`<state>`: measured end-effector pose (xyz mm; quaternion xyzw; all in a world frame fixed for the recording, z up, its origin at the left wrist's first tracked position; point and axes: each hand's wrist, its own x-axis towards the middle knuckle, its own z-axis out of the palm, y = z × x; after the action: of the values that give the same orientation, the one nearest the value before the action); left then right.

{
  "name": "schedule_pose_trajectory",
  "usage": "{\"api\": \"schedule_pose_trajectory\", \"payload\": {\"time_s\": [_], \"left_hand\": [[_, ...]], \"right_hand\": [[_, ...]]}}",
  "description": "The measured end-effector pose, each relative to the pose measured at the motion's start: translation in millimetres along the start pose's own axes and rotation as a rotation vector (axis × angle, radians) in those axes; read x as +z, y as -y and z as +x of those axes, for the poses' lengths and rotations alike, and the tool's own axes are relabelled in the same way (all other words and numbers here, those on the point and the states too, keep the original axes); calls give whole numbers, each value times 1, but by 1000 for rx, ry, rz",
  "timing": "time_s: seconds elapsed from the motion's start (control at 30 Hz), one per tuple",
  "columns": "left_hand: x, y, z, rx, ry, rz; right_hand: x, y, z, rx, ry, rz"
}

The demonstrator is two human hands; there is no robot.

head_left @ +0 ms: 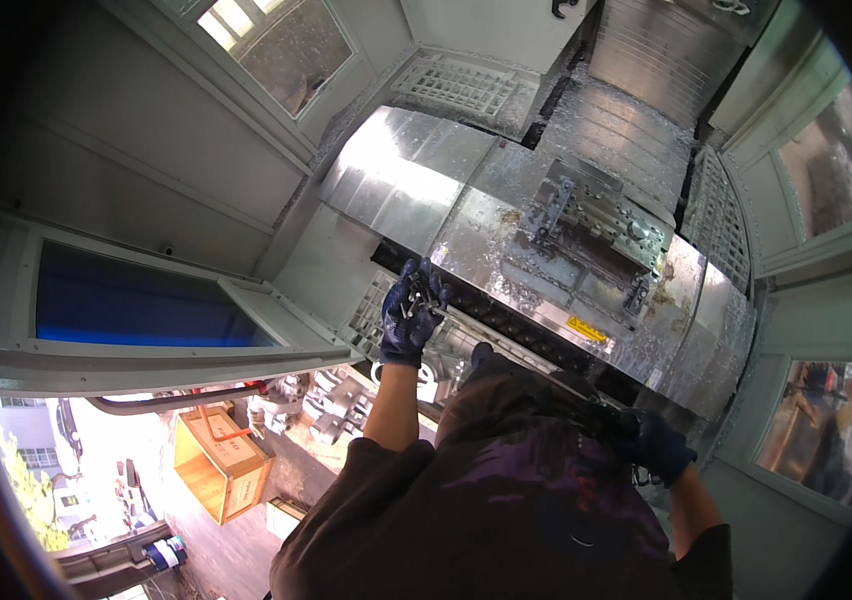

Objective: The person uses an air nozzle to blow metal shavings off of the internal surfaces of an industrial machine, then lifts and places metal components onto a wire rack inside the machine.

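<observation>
My left hand [408,318], in a dark blue glove, is at the front edge of a machine bed. Its fingers curl around small shiny metal pieces [424,300], too small to name. My right hand [658,446], gloved the same way, is low at my right side, beside a dark shape whose kind I cannot make out. Its fingers are mostly hidden against that shape and my dark clothing. Beyond my hands, a block-like metal fixture [601,225] stands on the bed, wet and strewn with chips.
Curved metal covers [401,170] flank the fixture, and a dark slot [516,330] runs along the front. A yellow label [586,328] marks the bed. At left is a door with a blue window [146,300]. Outside are a wooden crate [223,465] and metal parts [331,400].
</observation>
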<state>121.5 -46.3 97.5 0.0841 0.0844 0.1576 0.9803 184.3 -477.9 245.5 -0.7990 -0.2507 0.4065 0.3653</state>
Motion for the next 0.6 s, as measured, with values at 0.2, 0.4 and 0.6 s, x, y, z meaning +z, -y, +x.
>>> {"api": "schedule_pose_trajectory", "payload": {"time_s": [0.2, 0.4, 0.6], "left_hand": [[-5, 1, 2, -7, -32, -74], [10, 8, 0, 235, -186, 941], [1, 2, 3, 863, -79, 3648]], "right_hand": [[-7, -5, -1, 40, 19, -50], [-12, 9, 4, 150, 87, -5], [-15, 16, 6, 155, 70, -41]]}}
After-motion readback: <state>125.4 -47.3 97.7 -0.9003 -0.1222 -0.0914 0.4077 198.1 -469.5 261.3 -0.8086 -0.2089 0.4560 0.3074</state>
